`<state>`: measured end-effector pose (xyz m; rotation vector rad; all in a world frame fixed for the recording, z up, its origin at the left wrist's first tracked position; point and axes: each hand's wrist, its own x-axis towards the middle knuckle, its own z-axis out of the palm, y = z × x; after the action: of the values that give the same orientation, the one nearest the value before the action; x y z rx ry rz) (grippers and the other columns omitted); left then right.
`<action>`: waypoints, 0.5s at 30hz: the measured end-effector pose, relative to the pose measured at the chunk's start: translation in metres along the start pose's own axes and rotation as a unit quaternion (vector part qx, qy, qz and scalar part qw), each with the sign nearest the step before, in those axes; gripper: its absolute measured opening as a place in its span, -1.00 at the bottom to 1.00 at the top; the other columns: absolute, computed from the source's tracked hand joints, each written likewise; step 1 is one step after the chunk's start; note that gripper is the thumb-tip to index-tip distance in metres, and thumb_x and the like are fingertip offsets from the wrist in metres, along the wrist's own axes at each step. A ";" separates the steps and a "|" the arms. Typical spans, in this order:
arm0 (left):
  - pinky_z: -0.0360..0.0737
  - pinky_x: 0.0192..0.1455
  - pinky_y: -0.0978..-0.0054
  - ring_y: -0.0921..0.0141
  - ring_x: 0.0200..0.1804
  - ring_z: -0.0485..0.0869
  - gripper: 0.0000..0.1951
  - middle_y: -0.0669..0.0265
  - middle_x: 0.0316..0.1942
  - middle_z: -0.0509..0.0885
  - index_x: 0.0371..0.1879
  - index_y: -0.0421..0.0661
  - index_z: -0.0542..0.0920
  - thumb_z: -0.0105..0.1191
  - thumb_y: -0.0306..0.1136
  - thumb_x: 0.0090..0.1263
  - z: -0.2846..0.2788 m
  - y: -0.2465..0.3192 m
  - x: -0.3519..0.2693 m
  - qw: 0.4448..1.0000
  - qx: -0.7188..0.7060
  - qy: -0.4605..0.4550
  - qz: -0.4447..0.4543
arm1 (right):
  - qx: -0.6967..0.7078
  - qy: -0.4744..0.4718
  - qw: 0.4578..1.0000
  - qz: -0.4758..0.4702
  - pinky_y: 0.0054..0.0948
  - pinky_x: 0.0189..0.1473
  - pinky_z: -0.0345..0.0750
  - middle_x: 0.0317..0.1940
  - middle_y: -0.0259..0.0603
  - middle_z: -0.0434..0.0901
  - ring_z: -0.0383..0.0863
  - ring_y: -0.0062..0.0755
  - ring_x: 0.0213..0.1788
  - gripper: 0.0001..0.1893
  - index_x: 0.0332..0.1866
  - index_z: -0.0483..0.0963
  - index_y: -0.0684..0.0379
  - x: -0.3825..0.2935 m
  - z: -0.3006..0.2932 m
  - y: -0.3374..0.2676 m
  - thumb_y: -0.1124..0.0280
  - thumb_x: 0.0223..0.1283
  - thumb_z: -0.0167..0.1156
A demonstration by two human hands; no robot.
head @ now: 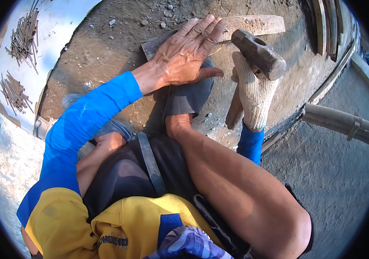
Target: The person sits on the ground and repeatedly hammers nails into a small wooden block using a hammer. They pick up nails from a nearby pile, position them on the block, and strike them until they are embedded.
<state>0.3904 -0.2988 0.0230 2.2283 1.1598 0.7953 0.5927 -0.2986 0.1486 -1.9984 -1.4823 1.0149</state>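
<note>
My left hand (187, 48), bare below a blue sleeve, lies palm down over a short wooden plank (255, 24) with a curved outline. Its fingers stretch out and the thumb stands apart; nothing shows in its grasp. The palm hides the plank's middle. My right hand (257, 94), in a white knitted glove, grips a sledgehammer (258, 53) close under its worn steel head. The wooden handle (234, 110) points down below the fist. My shoe (191, 94) sits just under the left hand, near the plank.
Two piles of nails, a larger one (24, 35) and a smaller one (14, 92), lie on a white sheet (55, 29) at left. Wooden strips (325, 26) stand upper right. Round poles (338, 121) jut in at right, above grey concrete (326, 181). Pebbles (112, 22) dot the ground.
</note>
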 end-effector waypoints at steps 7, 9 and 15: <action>0.27 0.88 -0.05 -0.04 0.86 0.24 0.36 -0.07 0.85 0.25 0.90 -0.30 -0.06 0.30 0.50 0.45 0.000 0.004 0.003 1.000 -0.002 0.007 -0.005 | -0.093 -0.016 0.996 -0.002 -0.45 -0.03 0.78 -0.07 -0.24 0.94 0.89 -0.52 -0.12 -0.58 0.30 0.75 0.24 0.023 0.024 -0.010 0.40 0.42 0.63; 0.31 0.86 -0.06 -0.06 0.84 0.27 0.35 -0.07 0.83 0.29 0.89 -0.32 -0.01 0.31 0.50 0.44 0.000 0.005 0.003 1.000 0.002 0.014 -0.011 | 0.016 -0.005 0.996 -0.086 -0.50 -0.40 0.61 -0.38 -0.32 0.77 0.70 -0.65 -0.42 -0.67 0.24 0.74 0.28 0.020 0.025 -0.016 0.38 0.50 0.57; 0.43 0.79 -0.10 -0.15 0.70 0.47 0.33 -0.21 0.67 0.48 0.88 -0.32 0.00 0.50 0.30 0.40 -0.002 0.000 0.004 0.998 -0.046 0.051 -0.007 | 0.024 -0.011 0.999 0.029 -0.50 -0.33 0.63 -0.28 -0.32 0.86 0.76 -0.65 -0.34 -0.61 0.28 0.79 0.21 0.016 -0.007 -0.030 0.30 0.47 0.62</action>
<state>0.3908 -0.2955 0.0255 2.1241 1.1617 0.9474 0.5820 -0.2734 0.1703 -2.0127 -1.4059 1.0898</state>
